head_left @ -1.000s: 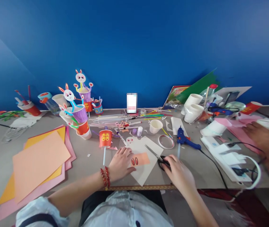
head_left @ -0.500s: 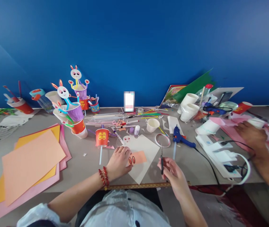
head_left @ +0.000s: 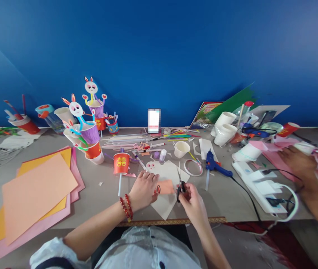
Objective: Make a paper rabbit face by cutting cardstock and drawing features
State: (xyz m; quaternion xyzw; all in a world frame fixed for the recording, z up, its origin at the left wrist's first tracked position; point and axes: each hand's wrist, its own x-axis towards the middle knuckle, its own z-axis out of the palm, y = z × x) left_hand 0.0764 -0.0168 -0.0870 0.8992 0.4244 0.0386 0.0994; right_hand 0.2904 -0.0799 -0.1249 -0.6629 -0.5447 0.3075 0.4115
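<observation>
My left hand [head_left: 145,189], with red beads at its wrist, is closed on the left end of a small orange paper piece [head_left: 165,187]. Two dark-outlined red ovals on that piece show partly beside my fingers. Below it lies a sheet of white paper [head_left: 168,207]. My right hand [head_left: 194,201] grips black-handled scissors [head_left: 180,183] just right of the orange piece, with the blades pointing away from me and slightly apart. A small white face cutout [head_left: 150,166] rests at the sheet's far corner.
A red paper cup [head_left: 121,164] stands left of the sheet. To the right are a tape roll [head_left: 193,167], a blue glue gun [head_left: 216,165] and a white power strip [head_left: 255,186]. Stacked coloured paper [head_left: 38,194] covers the left side. A co-worker's hand [head_left: 299,164] is at far right.
My right hand has moved left with the scissors, toward the orange paper piece. My left hand has shifted slightly right and covers more of the ovals.
</observation>
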